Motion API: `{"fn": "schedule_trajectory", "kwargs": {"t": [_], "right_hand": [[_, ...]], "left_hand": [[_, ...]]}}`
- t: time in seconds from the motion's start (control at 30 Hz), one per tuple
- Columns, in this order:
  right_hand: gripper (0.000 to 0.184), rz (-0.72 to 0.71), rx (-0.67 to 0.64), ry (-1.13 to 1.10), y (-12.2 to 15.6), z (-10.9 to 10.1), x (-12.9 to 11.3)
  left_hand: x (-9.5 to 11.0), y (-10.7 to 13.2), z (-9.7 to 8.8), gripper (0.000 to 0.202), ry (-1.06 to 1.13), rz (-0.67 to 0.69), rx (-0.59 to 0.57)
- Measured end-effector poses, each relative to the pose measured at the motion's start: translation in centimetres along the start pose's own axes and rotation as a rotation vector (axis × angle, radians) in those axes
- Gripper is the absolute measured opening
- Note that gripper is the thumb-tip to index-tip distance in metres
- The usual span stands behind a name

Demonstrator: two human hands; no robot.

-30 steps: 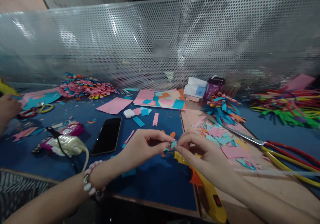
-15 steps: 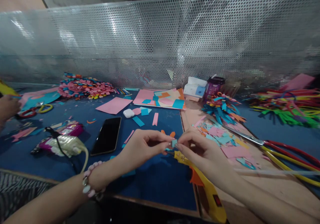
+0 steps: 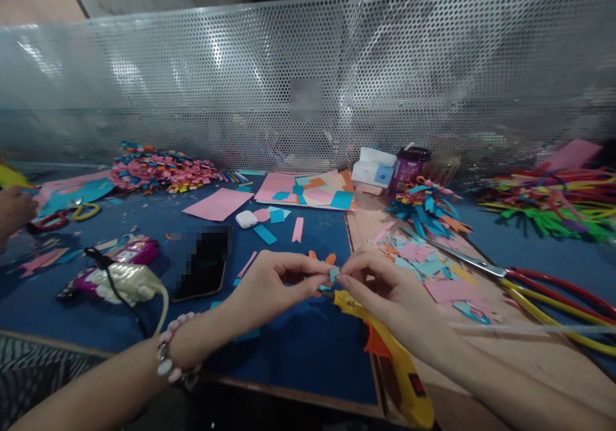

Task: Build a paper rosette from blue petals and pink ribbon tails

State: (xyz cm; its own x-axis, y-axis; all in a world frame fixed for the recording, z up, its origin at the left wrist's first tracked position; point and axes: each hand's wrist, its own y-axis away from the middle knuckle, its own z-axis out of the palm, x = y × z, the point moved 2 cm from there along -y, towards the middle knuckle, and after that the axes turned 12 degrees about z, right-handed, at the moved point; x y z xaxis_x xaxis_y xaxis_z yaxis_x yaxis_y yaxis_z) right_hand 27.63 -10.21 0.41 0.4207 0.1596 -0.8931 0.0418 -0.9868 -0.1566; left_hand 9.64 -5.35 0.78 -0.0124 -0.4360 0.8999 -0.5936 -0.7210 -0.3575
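My left hand [image 3: 272, 283] and my right hand [image 3: 385, 290] meet above the blue mat [image 3: 298, 347], both pinching one small light-blue paper piece [image 3: 333, 274] between thumb and fingertips. A yellow and orange glue gun [image 3: 389, 354] lies under my right wrist, nozzle pointing toward the hands. Small orange scraps [image 3: 321, 256] lie just behind the fingers. A beaded bracelet [image 3: 169, 354] circles my left wrist.
A phone [image 3: 202, 262], white earbud case [image 3: 246, 219], pink sheet [image 3: 219, 203] and second glue gun [image 3: 122, 280] lie left. Paper scraps [image 3: 423, 264], long scissors [image 3: 486, 267], coloured strips [image 3: 553, 206], a jar [image 3: 408, 168] sit right. Another person's hand [image 3: 12, 210] shows far left. Perforated metal screen [image 3: 308, 84] stands behind.
Both hands stay pinched on the small blue piece, shifting only slightly. The view has tilted a little.
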Motion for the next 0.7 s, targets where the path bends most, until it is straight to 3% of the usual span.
{"fn": "schedule_trajectory", "kwargs": {"t": [0.7], "right_hand": [[0.009,-0.046,0.009,0.039,0.17,0.16,-0.07]], "left_hand": [[0.51,-0.15,0.05,0.017,-0.134,0.040,0.046]]}}
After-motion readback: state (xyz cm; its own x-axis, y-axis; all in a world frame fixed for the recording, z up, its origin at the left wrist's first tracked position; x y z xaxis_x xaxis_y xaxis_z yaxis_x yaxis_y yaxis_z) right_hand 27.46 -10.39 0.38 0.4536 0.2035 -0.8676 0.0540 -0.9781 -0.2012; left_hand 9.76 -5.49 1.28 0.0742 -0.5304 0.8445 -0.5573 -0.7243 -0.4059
